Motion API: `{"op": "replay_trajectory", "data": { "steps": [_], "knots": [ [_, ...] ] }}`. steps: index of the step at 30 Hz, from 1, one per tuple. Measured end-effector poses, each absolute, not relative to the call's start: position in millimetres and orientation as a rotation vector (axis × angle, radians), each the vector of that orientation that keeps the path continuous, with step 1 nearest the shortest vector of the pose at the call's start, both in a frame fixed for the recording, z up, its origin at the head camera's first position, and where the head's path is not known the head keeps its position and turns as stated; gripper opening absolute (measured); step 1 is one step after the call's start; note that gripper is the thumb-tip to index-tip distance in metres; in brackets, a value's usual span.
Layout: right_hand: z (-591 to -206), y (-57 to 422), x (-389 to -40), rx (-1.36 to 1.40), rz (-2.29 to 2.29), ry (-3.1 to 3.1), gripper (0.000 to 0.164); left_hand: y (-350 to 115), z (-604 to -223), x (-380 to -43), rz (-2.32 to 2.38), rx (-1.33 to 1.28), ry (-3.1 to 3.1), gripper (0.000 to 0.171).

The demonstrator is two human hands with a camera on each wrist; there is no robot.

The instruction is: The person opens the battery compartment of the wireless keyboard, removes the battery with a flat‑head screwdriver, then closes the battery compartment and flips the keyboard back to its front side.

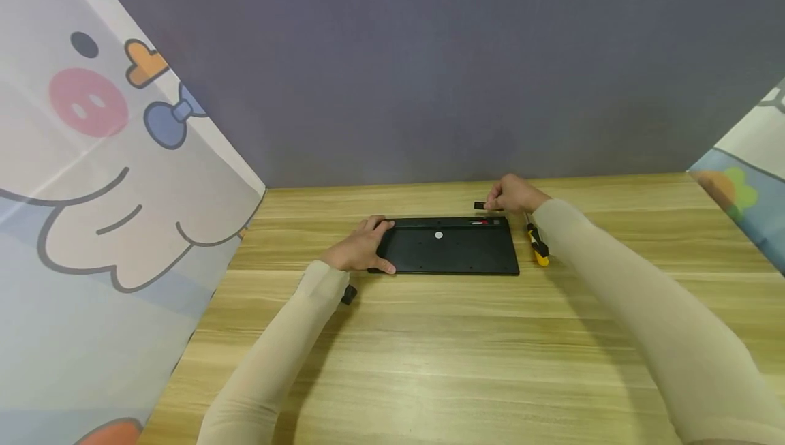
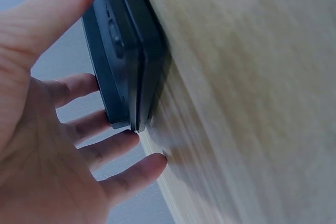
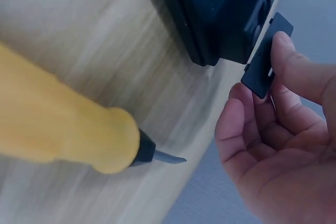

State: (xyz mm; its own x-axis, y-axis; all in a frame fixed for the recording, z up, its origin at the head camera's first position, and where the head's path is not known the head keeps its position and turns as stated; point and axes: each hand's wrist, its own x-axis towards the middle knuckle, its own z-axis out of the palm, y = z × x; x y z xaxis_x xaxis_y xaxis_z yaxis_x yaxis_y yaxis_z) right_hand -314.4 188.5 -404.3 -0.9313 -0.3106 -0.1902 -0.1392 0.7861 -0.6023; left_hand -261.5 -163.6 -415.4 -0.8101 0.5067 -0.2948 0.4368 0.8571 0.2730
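Fingers [image 3: 289,103] of the right hand [image 1: 515,193] are pinched on a cover [image 3: 262,60], its long axis left to right, just beyond the exposed compartment [image 1: 487,222] of a black keyboard [image 1: 450,252], spanned at its left end by the spread left hand [image 1: 358,249]. The cover is thin, black and edged with 2 small tabs.

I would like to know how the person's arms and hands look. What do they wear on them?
Both arms are in long, plain cream sleeves, the left sleeve and the right sleeve, reaching about to the wrists. The left hand and right hand are bare, without gloves. A small black thing shows beside the left cuff; I cannot tell if it is worn.
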Motion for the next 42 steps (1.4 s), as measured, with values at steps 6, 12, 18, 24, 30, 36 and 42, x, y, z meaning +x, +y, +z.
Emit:
{"op": "replay_trajectory", "data": {
  "steps": [6, 12, 18, 24, 30, 36, 42],
  "knots": [
    [-413, 187, -328, -0.306, -0.836, 2.642, 0.016, -164, -416, -262, 0.261, 0.691, 2.674, 0.101],
    [-418, 183, -333, -0.332, -0.76, 2.646, 0.016, -165, -418, -264, 0.261, 0.701, 2.675, 0.102],
    [-415, 181, -334, -0.27, -0.791, 2.607, 0.015, -165, -419, -265, 0.254, 0.71, 2.676, 0.103],
    [-414, 178, -337, -0.272, -0.78, 2.593, 0.015, -165, -419, -265, 0.25, 0.711, 2.682, 0.102],
    [-414, 179, -338, -0.291, -0.749, 2.608, 0.014, -162, -419, -265, 0.241, 0.71, 2.689, 0.103],
    [-417, 186, -341, -0.327, -0.799, 2.597, 0.014, -160, -418, -267, 0.25, 0.714, 2.69, 0.103],
    [-417, 199, -341, -0.412, -0.938, 2.57, 0.017, -158, -416, -268, 0.268, 0.696, 2.682, 0.102]
  ]
}}
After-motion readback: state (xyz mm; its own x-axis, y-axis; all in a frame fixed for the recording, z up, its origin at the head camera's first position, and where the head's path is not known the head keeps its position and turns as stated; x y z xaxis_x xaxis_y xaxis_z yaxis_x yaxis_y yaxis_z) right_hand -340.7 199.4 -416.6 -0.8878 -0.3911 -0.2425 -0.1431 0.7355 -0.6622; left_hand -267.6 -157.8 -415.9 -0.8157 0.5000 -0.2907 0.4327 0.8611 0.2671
